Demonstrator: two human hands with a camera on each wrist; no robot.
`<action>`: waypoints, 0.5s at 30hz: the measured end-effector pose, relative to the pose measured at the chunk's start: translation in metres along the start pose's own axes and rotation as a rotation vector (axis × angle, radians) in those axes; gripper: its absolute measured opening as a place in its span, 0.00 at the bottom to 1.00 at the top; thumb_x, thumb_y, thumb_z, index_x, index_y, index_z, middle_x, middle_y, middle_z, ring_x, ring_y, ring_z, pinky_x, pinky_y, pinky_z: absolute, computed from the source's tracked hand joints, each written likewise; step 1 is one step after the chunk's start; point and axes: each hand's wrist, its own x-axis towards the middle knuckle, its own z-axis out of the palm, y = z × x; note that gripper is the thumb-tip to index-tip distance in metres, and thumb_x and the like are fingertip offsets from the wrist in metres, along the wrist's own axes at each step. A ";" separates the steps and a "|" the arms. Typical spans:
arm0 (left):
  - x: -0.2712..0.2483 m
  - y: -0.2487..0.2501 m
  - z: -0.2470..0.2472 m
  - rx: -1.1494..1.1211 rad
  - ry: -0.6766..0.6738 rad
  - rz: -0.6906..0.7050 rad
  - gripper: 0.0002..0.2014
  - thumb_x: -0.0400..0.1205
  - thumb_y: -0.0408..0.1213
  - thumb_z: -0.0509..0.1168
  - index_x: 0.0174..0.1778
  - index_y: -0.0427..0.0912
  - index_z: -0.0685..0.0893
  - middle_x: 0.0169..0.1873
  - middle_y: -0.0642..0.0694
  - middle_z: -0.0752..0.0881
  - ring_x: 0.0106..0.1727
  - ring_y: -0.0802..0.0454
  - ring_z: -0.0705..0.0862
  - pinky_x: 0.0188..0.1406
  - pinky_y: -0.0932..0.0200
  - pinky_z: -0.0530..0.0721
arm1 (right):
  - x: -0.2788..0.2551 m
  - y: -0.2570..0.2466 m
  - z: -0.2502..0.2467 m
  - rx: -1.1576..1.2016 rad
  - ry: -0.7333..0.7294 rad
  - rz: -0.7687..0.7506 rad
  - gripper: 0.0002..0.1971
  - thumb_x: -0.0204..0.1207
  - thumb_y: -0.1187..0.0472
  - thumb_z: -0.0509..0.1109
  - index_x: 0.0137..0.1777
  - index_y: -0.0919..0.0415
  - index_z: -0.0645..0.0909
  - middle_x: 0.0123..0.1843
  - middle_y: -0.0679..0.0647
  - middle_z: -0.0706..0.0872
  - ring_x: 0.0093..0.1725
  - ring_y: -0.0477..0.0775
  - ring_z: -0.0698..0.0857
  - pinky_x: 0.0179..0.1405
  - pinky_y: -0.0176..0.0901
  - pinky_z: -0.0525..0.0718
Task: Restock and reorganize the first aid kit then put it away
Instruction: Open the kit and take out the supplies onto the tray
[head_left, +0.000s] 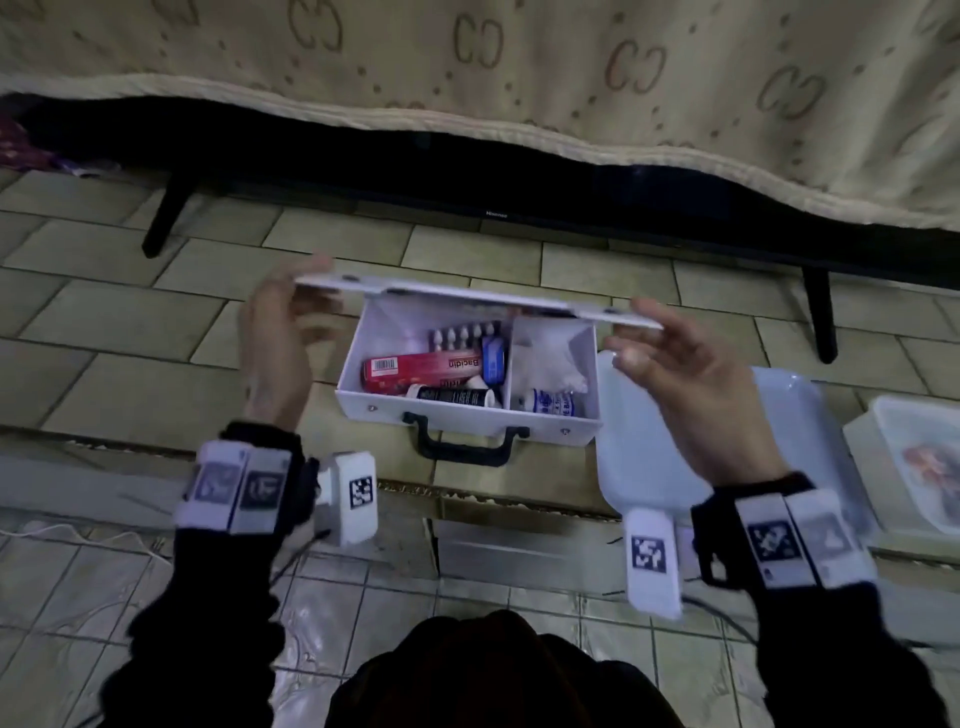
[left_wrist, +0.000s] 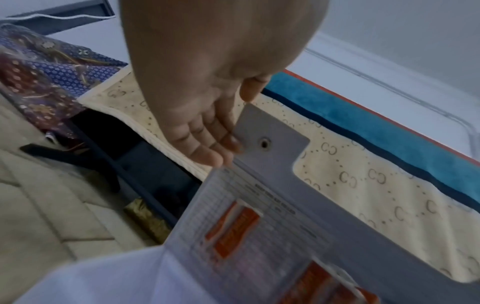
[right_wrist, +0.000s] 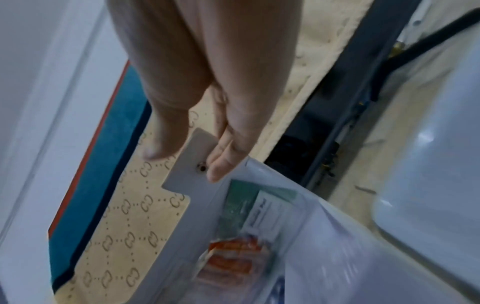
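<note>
Your left hand (head_left: 278, 338) held the left end of the white lid (head_left: 467, 299), fingers under its inner face and thumb over the top edge, as the left wrist view showed with the fingertips (left_wrist: 207, 144) pressed beside a rivet hole. Your right hand (head_left: 685, 384) gripped the lid's right end the same way, thumb on one face and fingers (right_wrist: 226, 158) on the other. The lid stood half raised over the first aid kit (head_left: 467, 415), a white box that sat on the tiled floor (head_left: 130, 322) directly in front of you, its black handle (head_left: 465, 447) toward you. Inside the larger left compartment lay a red box (head_left: 421, 366), a blue packet (head_left: 493, 358), a strip of small white vials (head_left: 460, 335) and a dark-labelled bottle (head_left: 452, 396); the smaller right compartment held white wadding (head_left: 553, 358) and a white bottle with blue print (head_left: 548, 402). Papers and orange-marked packets (left_wrist: 233, 230) were tucked against the lid's inner face. Just right of the kit, under your right hand, lay a white plastic tray (head_left: 639, 457), and further right a lidded tub (head_left: 914, 457). Beyond the kit a black television (head_left: 488, 176) stood on thin legs, draped with a beige patterned cloth (head_left: 519, 67).
</note>
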 end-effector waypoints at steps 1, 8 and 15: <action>0.013 0.004 0.001 0.012 -0.026 0.000 0.15 0.75 0.40 0.49 0.46 0.53 0.82 0.41 0.49 0.84 0.38 0.58 0.81 0.32 0.68 0.77 | 0.013 -0.005 -0.001 -0.067 0.013 -0.037 0.16 0.65 0.59 0.76 0.54 0.52 0.81 0.37 0.42 0.90 0.42 0.41 0.88 0.46 0.29 0.84; 0.078 0.017 0.022 0.332 -0.092 0.139 0.16 0.85 0.45 0.55 0.34 0.43 0.76 0.28 0.52 0.72 0.31 0.61 0.68 0.32 0.66 0.68 | 0.100 -0.025 0.002 -0.386 0.172 -0.172 0.17 0.79 0.54 0.67 0.29 0.60 0.78 0.26 0.48 0.77 0.29 0.45 0.72 0.30 0.43 0.72; 0.136 0.001 0.060 0.195 -0.124 -0.056 0.18 0.83 0.53 0.58 0.32 0.46 0.76 0.34 0.44 0.77 0.35 0.52 0.73 0.36 0.58 0.72 | 0.171 -0.017 0.003 -0.424 0.231 -0.086 0.23 0.76 0.49 0.67 0.34 0.72 0.77 0.28 0.61 0.75 0.27 0.52 0.72 0.30 0.42 0.73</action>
